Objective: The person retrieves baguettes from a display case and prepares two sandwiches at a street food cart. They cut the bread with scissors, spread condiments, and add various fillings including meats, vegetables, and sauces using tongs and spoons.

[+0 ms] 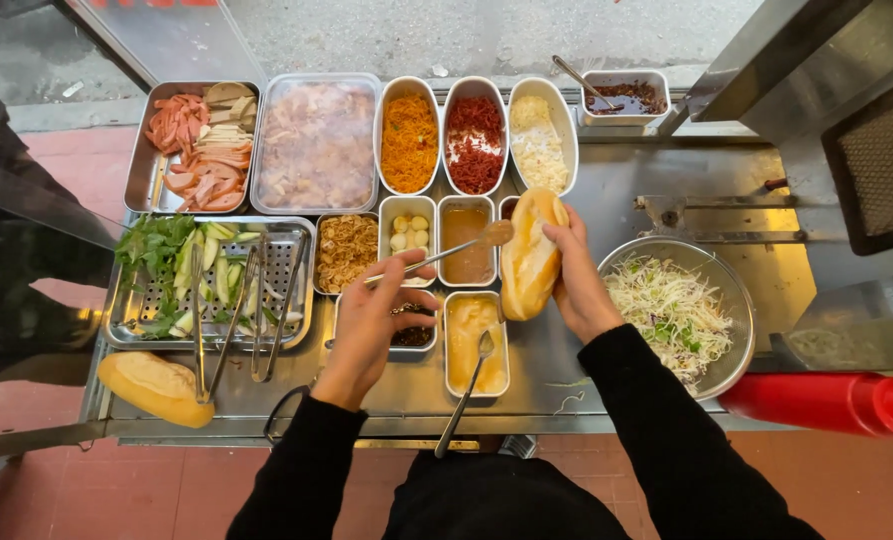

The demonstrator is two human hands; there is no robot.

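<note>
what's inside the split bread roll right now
The right hand holds the split bread roll upright; the spoon in the left hand meets its opening. The roll's inside is hidden.

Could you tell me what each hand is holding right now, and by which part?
The left hand holds a spoon by its handle end. The right hand holds a split bread roll, its grip along the roll's outer side.

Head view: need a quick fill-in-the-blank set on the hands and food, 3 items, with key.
1. The right hand holds a split ____.
2. The left hand holds a ____ over the brown sauce tray.
3. The metal bowl beside the right hand holds shredded ____.
4. The second bread roll lies near the ____.

Missing words: bread roll; spoon; cabbage; tongs
</note>
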